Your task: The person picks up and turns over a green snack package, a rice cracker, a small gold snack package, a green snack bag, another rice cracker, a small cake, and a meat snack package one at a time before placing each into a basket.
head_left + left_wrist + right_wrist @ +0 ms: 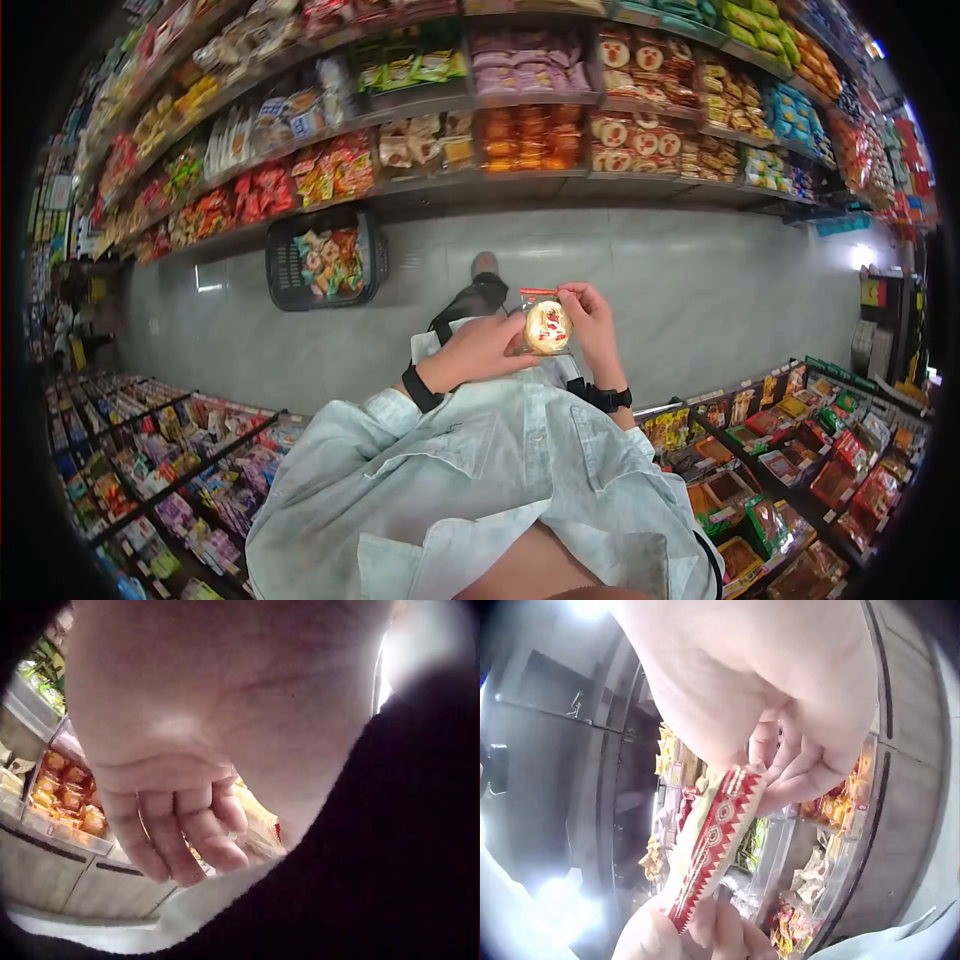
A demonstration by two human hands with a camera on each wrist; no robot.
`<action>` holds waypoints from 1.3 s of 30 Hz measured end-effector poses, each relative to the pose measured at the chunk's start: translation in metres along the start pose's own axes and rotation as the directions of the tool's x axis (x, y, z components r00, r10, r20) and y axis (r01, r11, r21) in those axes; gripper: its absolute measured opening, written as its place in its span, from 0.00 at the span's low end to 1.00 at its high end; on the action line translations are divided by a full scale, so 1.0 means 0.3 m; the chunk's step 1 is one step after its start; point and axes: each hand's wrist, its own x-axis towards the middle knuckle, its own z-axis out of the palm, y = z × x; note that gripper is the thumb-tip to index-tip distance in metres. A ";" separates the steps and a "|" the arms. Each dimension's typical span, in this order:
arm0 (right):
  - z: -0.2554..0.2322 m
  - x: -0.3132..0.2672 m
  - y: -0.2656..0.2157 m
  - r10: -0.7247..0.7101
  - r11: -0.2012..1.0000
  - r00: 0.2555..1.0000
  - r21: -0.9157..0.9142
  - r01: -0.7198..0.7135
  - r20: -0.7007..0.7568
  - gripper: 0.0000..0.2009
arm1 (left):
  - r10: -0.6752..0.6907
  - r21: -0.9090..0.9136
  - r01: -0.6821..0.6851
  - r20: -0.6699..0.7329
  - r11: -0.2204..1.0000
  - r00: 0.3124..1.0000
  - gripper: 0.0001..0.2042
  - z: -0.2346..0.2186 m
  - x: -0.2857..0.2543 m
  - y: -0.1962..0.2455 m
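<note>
A small clear packet point(548, 326) with a round pale item and red print is held up between both hands in the head view. My left hand point(482, 352) grips its left and lower side. The right hand point(592, 325) pinches the upper right corner by the red top edge. In the right wrist view the packet's red and white zigzag edge point(718, 836) runs between the right hand point(780, 697) and the left fingers below. The left wrist view shows my left hand point(217, 727) with fingers curled, and part of the packet point(259, 825) behind them.
A dark basket point(376, 262) holding assorted small packets stands on the grey floor point(620, 260), left of a foot. Shelves of wrapped snacks point(530, 137) line the far side. More bins of packaged goods point(770, 525) lie at the lower right and lower left.
</note>
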 end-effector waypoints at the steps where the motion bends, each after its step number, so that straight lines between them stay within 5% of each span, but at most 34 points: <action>1: 0.036 -0.012 0.012 0.011 1.000 1.000 -0.007 -0.011 -0.003 0.07 | 0.009 0.039 -0.009 -0.012 0.999 1.000 0.26 -0.004 -0.033 -0.012; 9: 0.333 -0.044 0.044 0.050 0.960 0.988 -0.280 -0.007 0.147 0.06 | 0.016 -0.043 -0.025 -0.206 0.999 0.978 0.24 -0.012 -0.331 -0.232; 16: 0.983 0.009 0.141 -0.037 0.904 0.956 -0.399 0.157 0.292 0.09 | -0.063 -0.046 0.046 -0.487 0.998 0.871 0.23 -0.218 -0.761 -0.699; 19: 1.262 -0.024 0.098 0.015 0.891 0.956 -0.438 0.120 0.294 0.12 | -0.212 -0.131 0.167 -0.620 0.977 0.755 0.22 -0.326 -0.962 -0.909; 21: 1.325 -0.048 0.083 0.046 0.836 0.951 -0.532 0.130 0.304 0.13 | -0.447 -0.357 0.270 -0.755 0.894 0.480 0.21 -0.370 -1.022 -1.127; 23: 1.358 -0.084 0.094 0.063 0.799 0.963 -0.591 0.108 0.261 0.14 | -0.590 -0.515 0.296 -0.746 0.805 0.309 0.20 -0.536 -1.134 -1.243; 25: 1.368 -0.119 0.096 0.069 0.762 0.979 -0.643 0.073 0.193 0.15 | -0.537 -0.485 0.266 -0.826 0.833 0.173 0.20 -0.610 -1.198 -1.445; 27: 1.374 -0.153 0.109 0.093 0.759 0.980 -0.649 0.043 0.174 0.14 | -0.579 -0.533 0.270 -0.804 0.802 0.134 0.19 -0.692 -1.259 -1.512; 33: 1.401 -0.178 0.174 0.166 0.716 0.952 -0.695 0.064 0.259 0.10 | -0.505 -0.440 0.273 -0.826 0.855 0.250 0.16 -0.666 -1.286 -1.563; 37: 1.509 -0.138 0.146 0.258 0.610 0.886 -0.776 0.161 0.386 0.09 | -0.567 -0.465 0.325 -0.654 0.823 0.500 0.12 -0.509 -1.254 -1.451; 39: 1.547 -0.116 0.141 0.288 0.649 0.866 -0.748 0.137 0.408 0.09 | -0.523 -0.448 0.297 -0.560 0.844 0.642 0.11 -0.368 -1.221 -1.436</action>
